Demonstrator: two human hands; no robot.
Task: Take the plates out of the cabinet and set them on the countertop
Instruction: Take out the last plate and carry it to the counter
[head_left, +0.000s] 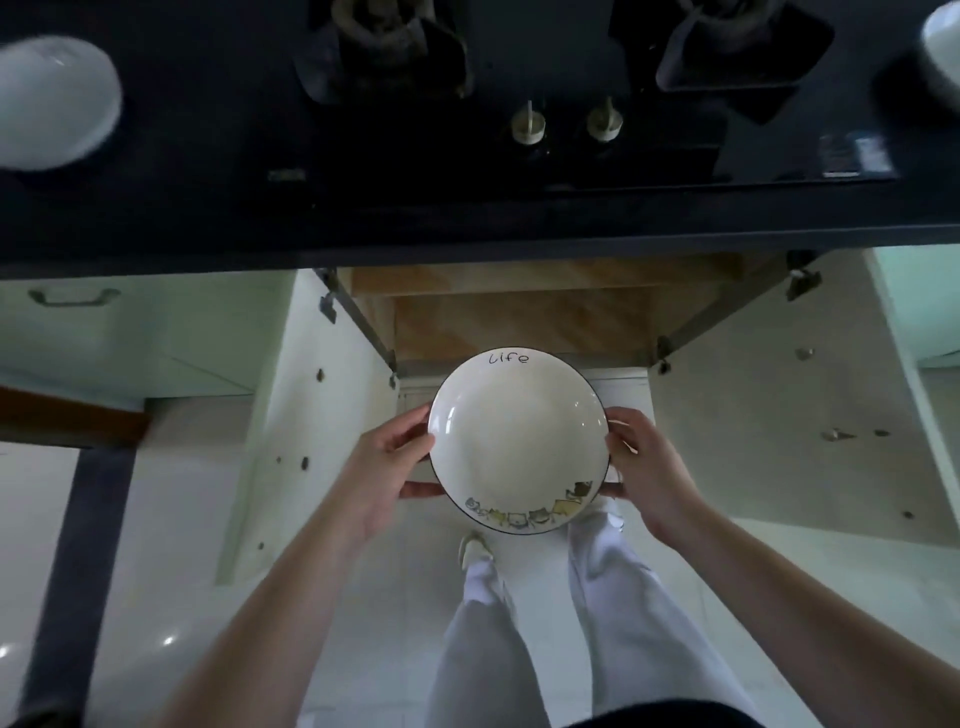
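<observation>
Both hands, left hand (387, 467) and right hand (647, 467), grip one plate (517, 441) by its rim, clear of the open cabinet (519, 317), below the surface (467, 228) front edge. Setting down remains.

The plate (518, 441) bears the handwritten word "Life" on its rim.

White bowl (54, 101) on countertop (467, 223): blurred. Second white dish (943, 39): cropped at right edge. Cabinet (519, 317) interior: depths hidden under countertop.
</observation>
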